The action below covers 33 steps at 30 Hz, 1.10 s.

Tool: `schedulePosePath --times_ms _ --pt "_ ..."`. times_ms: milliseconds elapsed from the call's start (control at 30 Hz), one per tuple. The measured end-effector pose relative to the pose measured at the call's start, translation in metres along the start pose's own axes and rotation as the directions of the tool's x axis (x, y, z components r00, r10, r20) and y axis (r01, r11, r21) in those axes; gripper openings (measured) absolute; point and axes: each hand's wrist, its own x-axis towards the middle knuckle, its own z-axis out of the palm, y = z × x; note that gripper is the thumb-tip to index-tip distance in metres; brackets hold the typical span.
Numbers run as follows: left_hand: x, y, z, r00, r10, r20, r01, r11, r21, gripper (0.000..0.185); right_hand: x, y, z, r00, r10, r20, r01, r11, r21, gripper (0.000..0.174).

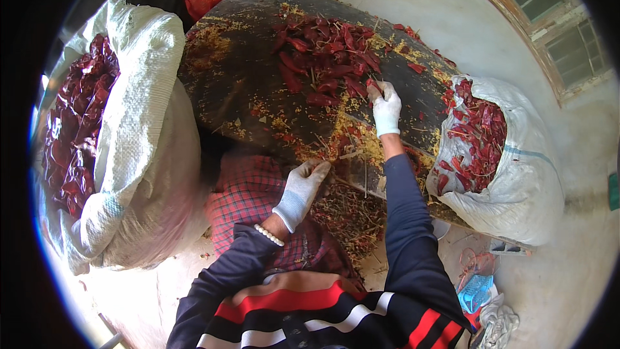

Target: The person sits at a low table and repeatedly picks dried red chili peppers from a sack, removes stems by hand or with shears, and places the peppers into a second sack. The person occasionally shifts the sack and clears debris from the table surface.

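Note:
My right hand (386,106), in a white work glove, pinches a red dried chili pepper (372,84) at the near right of a pile of dried chili peppers (329,53). The pile lies on a dark tabletop (227,92) strewn with yellow seeds and pepper scraps. My left hand (301,189), also gloved, is at the table's near edge with thumb and fingers drawn together. Whether anything small is between those fingertips cannot be made out. Close to it lie loose stems and seeds (348,143).
A large white woven sack (145,102) of dark red peppers stands at the left. Another white sack (528,179), on its side at the right, holds peppers with stems. Stem debris (348,218) is heaped below the table edge. A blue plastic basket (475,293) sits at lower right.

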Motion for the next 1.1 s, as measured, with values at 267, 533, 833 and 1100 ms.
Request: schedulePosePath --times_ms 267,533,833,1100 --pt "0.006 -0.011 -0.006 0.98 0.183 -0.084 -0.18 0.983 0.037 0.049 -0.115 -0.078 0.014 0.966 -0.196 0.166 0.218 0.967 -0.128 0.01" --pt "0.004 -0.019 -0.022 0.972 0.14 -0.187 -0.168 0.976 -0.142 0.046 -0.181 -0.083 -0.01 0.796 -0.179 0.578 0.285 0.953 -0.098 0.022" --pt "-0.001 -0.006 -0.013 0.982 0.109 -0.155 -0.134 0.977 -0.167 0.022 -0.001 0.028 -0.038 0.992 -0.015 -0.122 -0.103 0.442 -0.891 0.029" --pt "0.004 -0.005 -0.009 0.993 0.087 -0.076 -0.102 0.969 -0.223 0.024 0.004 0.034 -0.034 0.952 0.082 -0.295 -0.26 0.726 -0.637 0.031"
